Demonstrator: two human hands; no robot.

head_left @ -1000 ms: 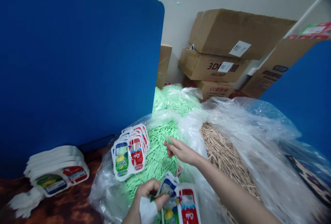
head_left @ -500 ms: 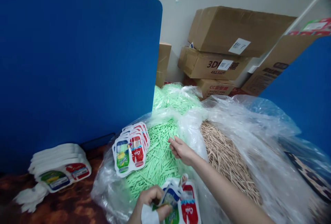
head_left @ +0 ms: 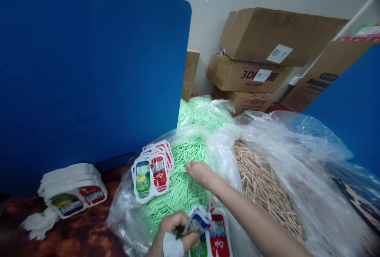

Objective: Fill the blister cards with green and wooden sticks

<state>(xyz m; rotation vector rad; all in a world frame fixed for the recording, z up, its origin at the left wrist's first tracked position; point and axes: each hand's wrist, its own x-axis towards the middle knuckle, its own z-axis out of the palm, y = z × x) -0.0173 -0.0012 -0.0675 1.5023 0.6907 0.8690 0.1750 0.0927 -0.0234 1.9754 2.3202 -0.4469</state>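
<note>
Holding a pouch (head_left: 219, 237) at bottom middle, the left hand (head_left: 175, 228) is pinching; the right hand (head_left: 201, 174) is hanging curled over green sticks (head_left: 180, 195) mid-frame — grasping any, I can't tell. Piled pouches (head_left: 154, 173) are looking filled — this one, maybe not.

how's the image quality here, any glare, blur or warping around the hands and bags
Head view: pale glare streaks the clear plastic; small print on the Cola-printed packet in the left hand is too soft to read; the right hand looks slightly soft-edged; the top right corner falls dark; the cardboard boxes appear tilted, perhaps from a wide lens.
</note>
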